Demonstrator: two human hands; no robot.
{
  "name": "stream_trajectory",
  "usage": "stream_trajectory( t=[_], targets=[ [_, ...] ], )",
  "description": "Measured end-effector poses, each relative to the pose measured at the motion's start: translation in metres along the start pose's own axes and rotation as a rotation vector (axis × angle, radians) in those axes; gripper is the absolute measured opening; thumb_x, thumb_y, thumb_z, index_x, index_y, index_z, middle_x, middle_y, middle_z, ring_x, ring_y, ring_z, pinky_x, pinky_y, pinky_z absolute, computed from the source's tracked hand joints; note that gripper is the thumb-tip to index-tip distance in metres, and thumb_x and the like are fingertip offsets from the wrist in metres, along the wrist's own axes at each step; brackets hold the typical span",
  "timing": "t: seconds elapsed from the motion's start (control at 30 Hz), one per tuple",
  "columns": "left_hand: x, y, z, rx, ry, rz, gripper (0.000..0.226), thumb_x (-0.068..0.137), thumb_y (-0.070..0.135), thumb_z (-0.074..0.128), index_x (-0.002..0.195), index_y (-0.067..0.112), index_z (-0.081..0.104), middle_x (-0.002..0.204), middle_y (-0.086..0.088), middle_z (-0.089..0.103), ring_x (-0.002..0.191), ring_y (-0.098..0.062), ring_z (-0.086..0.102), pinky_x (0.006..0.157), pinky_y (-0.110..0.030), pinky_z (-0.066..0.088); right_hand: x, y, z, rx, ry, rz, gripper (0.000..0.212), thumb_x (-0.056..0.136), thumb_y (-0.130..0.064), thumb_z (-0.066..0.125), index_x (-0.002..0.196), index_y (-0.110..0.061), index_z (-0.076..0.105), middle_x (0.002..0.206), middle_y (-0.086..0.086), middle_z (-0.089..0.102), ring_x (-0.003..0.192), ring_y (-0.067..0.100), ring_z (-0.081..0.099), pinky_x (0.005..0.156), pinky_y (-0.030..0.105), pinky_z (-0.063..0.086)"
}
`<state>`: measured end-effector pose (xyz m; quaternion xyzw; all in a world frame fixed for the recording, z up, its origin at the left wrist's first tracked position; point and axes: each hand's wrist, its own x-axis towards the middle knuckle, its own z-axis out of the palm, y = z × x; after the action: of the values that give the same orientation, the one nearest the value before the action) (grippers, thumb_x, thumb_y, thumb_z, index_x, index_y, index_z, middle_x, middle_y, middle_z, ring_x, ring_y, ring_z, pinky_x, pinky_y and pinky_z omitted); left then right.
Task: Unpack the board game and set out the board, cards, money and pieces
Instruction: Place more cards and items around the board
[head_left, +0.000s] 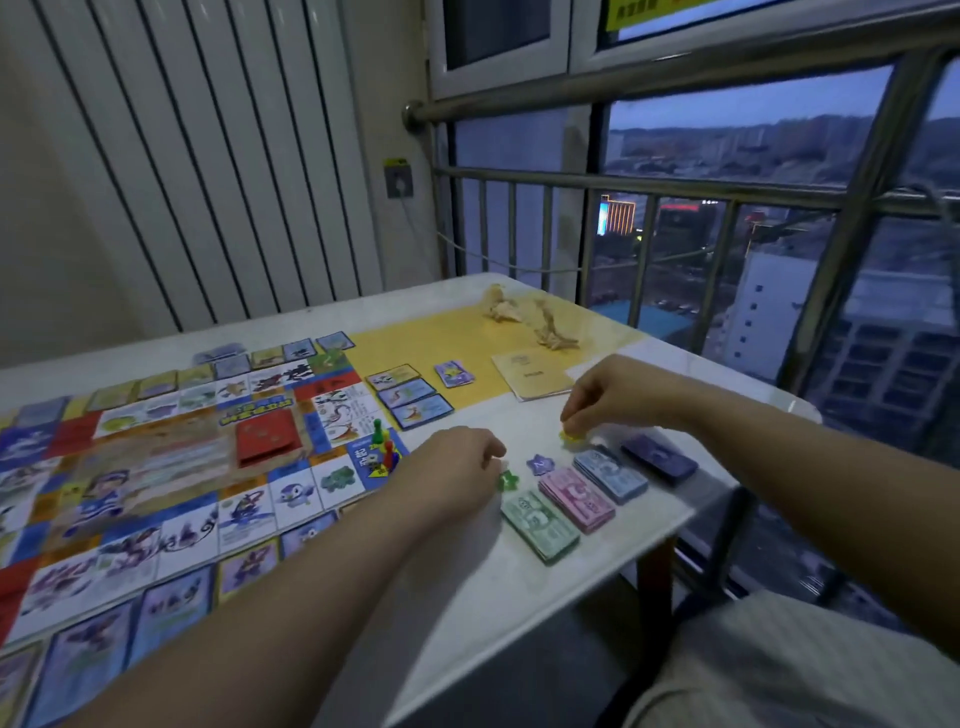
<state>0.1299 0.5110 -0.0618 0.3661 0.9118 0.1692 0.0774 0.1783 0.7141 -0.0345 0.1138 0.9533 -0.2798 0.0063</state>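
Where the right hand (597, 400) pinches, a yellow token (570, 438) barely shows.

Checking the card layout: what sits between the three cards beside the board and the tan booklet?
A small purple card stack lies there on the yellow mat, apart from both the three cards and the booklet; the head view shows it.

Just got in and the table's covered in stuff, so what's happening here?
A person is setting out a board game. The board lies open on the table with pawns on one corner and cards alongside. Four money stacks sit in a row at right. The left hand pinches a green star token, the right hand a yellow token.
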Motion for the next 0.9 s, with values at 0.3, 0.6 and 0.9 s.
stream_trajectory(
  t=[0.3,0.6,0.9],
  targets=[
    [0.043,0.009,0.004,0.093,-0.011,0.042,0.033,0.098,0.027,0.042,0.128,0.022,0.056,0.13,0.0,0.055,0.117,-0.018,0.052,0.095,-0.035,0.045,0.007,0.02,0.01,-0.035,0.056,-0.071,0.016,0.082,-0.027,0.072,0.097,-0.022,0.075,0.085,-0.016,0.064,0.075,-0.004,0.054,0.062,0.007,0.036],
    [0.062,0.011,0.013,0.205,0.038,0.073,0.029,0.097,0.02,0.041,0.106,0.017,0.068,0.109,-0.006,0.053,0.098,-0.024,0.055,0.079,-0.034,0.048,0.026,0.054,-0.037,-0.15,-0.036,0.251,0.035,0.082,-0.021,0.072,0.114,-0.009,0.067,0.101,0.005,0.069,0.077,0.011,0.06,0.064,0.017,0.053],
    [0.061,0.006,0.013,0.133,0.061,0.08,0.029,0.094,0.019,0.044,0.109,0.02,0.068,0.113,0.001,0.061,0.103,-0.016,0.056,0.084,-0.029,0.047,0.046,0.044,-0.037,-0.111,-0.216,0.398,0.036,0.075,-0.013,0.079,0.106,0.001,0.066,0.095,0.01,0.069,0.082,0.02,0.064,0.083,0.032,0.056]
  ],
)
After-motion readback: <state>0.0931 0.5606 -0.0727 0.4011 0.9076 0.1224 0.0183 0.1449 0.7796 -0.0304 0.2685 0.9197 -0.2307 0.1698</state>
